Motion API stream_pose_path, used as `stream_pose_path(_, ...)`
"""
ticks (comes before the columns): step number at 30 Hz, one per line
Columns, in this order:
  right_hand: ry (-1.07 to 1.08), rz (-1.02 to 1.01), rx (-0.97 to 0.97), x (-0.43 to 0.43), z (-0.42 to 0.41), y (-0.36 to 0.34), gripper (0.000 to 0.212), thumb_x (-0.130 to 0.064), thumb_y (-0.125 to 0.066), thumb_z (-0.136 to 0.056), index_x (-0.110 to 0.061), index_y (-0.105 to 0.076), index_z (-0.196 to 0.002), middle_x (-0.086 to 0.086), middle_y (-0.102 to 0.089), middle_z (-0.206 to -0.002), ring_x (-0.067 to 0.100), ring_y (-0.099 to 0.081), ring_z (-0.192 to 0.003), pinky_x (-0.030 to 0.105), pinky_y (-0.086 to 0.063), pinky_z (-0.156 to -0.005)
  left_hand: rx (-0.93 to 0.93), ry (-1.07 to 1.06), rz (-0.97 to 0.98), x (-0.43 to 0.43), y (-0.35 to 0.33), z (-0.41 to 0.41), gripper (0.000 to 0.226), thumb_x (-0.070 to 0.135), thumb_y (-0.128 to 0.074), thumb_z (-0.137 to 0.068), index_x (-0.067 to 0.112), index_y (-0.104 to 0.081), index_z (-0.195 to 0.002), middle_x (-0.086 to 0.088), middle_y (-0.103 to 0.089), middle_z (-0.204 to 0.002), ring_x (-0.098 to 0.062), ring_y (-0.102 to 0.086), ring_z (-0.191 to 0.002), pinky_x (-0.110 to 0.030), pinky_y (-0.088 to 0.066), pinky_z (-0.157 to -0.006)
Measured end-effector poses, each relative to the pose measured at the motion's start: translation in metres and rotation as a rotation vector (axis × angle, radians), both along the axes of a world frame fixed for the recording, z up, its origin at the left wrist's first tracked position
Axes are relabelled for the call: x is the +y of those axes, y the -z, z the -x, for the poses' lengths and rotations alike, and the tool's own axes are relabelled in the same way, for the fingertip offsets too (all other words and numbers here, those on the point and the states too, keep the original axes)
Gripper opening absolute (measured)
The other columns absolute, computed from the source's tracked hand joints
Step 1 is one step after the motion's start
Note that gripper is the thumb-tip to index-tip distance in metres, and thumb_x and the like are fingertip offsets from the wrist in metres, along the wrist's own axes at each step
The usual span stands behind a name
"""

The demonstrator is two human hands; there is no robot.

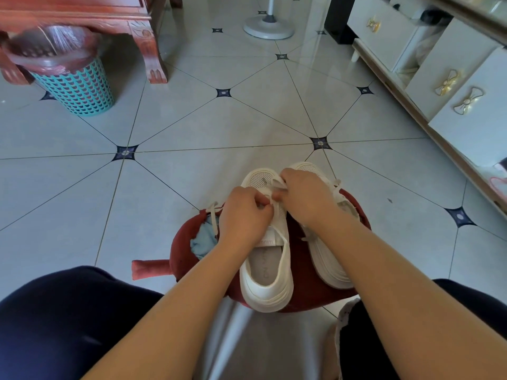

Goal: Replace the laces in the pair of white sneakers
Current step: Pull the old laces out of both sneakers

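1. Sneakers of white mesh sit as a pair on a dark red round cushion point(182, 248) on the grey tiled floor point(219, 127), close in front of the person's knees. The left sneaker point(264, 270) stands upright with its heel near. The right sneaker point(329, 259) leans on its side, touching the other at the toe.
2. Both hands work at the left sneaker's eyelets. The left hand point(245, 212) has its fingers curled and pinches a flat white lace point(278, 183). The right hand point(304, 196) pinches the same lace a little farther toward the toe.
3. A loose lace end point(213, 215) trails off to the left over a crumpled light blue cloth point(204, 239).
4. Progress looks early to middling. This shoe is only partly dealt with, and I cannot tell whether the lace is coming out or going in. The right sneaker shows lace strands too, old or new unclear, so it probably remains to be done.
5. Room is generous on the far side, where bare floor stretches out. A teal lattice plastic bin point(76, 86) and a red carved wooden furniture leg point(153, 58) stand well apart at far left. A white cabinet with gold bow handles point(452, 86) lines the right. The cushion's rim is the nearest edge, and a pulled shoe could slide off it.
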State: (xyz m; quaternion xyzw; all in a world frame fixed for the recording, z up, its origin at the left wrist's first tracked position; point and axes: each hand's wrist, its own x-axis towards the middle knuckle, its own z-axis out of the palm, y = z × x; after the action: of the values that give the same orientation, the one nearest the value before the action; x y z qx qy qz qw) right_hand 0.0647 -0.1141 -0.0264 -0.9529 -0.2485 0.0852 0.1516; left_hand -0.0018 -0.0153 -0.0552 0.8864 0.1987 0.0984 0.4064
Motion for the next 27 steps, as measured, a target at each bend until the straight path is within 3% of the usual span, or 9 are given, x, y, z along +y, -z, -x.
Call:
stream_pose_path(3,-0.025,0.1,-0.145,-0.006,-0.003,-0.01,0.01,-0.015,-0.049,-0.093,-0.012,-0.043,-0.085,0.004,-0.049,-0.08,0.028,-0.055,-0.09,0.029,-0.029,-0.065,0.016,0.005,-0.006,0.0,0.0,0.001,0.005,0.019,-0.061,-0.079,0.019,-0.066,-0.077,0.014,-0.052,-0.073,-0.002,-0.049,-0.064,-0.013,-0.03,-0.051)
stream_pose_path(5,0.12,0.023,-0.298,-0.026,-0.018,-0.031,0.008,-0.01,-0.046,-0.092,-0.005,-0.049,-0.098,0.015,-0.056,-0.095,0.034,-0.054,-0.091,0.031,-0.029,-0.065,0.022,-0.01,0.009,0.002,-0.001,0.001,0.008,0.017,-0.061,-0.08,0.022,-0.061,-0.073,0.016,-0.05,-0.073,0.0,-0.047,-0.061,-0.012,-0.03,-0.051)
stream_pose_path(7,0.256,-0.125,-0.371,-0.046,-0.032,-0.05,0.01,-0.016,-0.05,-0.092,-0.006,-0.049,-0.091,0.018,-0.057,-0.09,0.035,-0.051,-0.082,0.032,-0.028,-0.064,0.015,0.01,0.035,0.002,-0.001,0.001,0.008,0.017,-0.061,-0.08,0.022,-0.06,-0.074,0.016,-0.052,-0.073,0.002,-0.048,-0.061,-0.009,-0.032,-0.053)
stream_pose_path(11,0.065,-0.047,-0.076,-0.026,-0.008,-0.027,0.023,-0.027,-0.051,-0.093,-0.006,-0.054,-0.103,0.012,-0.058,-0.096,0.03,-0.055,-0.093,0.027,-0.029,-0.068,0.01,0.004,0.035,-0.002,-0.003,0.002,0.006,0.016,-0.061,-0.08,0.02,-0.063,-0.076,0.016,-0.05,-0.069,-0.002,-0.05,-0.064,-0.011,-0.033,-0.053)
stream_pose_path(13,-0.028,-0.04,-0.01,-0.011,0.006,-0.008,0.02,-0.03,-0.054,-0.091,-0.011,-0.05,-0.093,0.005,-0.051,-0.085,0.023,-0.05,-0.082,0.028,-0.03,-0.066,-0.01,0.01,0.02,-0.004,-0.003,0.001,0.007,0.017,-0.06,-0.08,0.018,-0.066,-0.076,0.013,-0.053,-0.069,-0.007,-0.053,-0.066,-0.015,-0.035,-0.052)
stream_pose_path(15,-0.022,-0.059,-0.01,-0.005,0.005,-0.002,0.025,-0.031,-0.058,-0.088,-0.013,-0.041,-0.083,0.0,-0.045,-0.075,0.019,-0.044,-0.075,0.03,-0.029,-0.063,-0.014,0.008,-0.015,-0.004,-0.003,0.001,0.009,0.019,-0.059,-0.081,0.016,-0.067,-0.079,0.006,-0.056,-0.078,-0.009,-0.053,-0.068,-0.017,-0.035,-0.052)
stream_pose_path(18,-0.004,0.021,-0.067,-0.002,0.002,0.001,0.026,-0.029,-0.057,-0.089,-0.014,-0.038,-0.081,-0.002,-0.043,-0.072,0.018,-0.044,-0.07,0.029,-0.028,-0.056,0.005,-0.017,-0.06,-0.002,-0.001,0.002,0.01,0.023,-0.059,-0.082,0.016,-0.066,-0.085,0.001,-0.046,-0.095,-0.003,-0.04,-0.066,-0.015,-0.028,-0.053)
stream_pose_path(23,-0.1,0.108,-0.079,-0.004,0.004,0.004,0.015,-0.023,-0.048,-0.093,-0.018,-0.039,-0.082,0.001,-0.046,-0.079,0.02,-0.047,-0.073,0.03,-0.037,-0.061,0.04,-0.02,-0.045,-0.002,-0.001,0.001,0.014,0.026,-0.059,-0.083,0.015,-0.068,-0.084,-0.003,-0.052,-0.098,-0.01,-0.047,-0.074,-0.02,-0.031,-0.055)
stream_pose_path(27,-0.162,0.062,-0.13,-0.008,0.002,-0.004,0.014,-0.024,-0.044,-0.093,-0.015,-0.039,-0.083,0.001,-0.043,-0.078,0.02,-0.042,-0.072,0.03,-0.03,-0.06,0.067,-0.003,-0.026,-0.003,-0.004,0.001,0.012,0.023,-0.059,-0.081,0.016,-0.068,-0.082,-0.007,-0.058,-0.099,-0.015,-0.054,-0.076,-0.025,-0.036,-0.061)
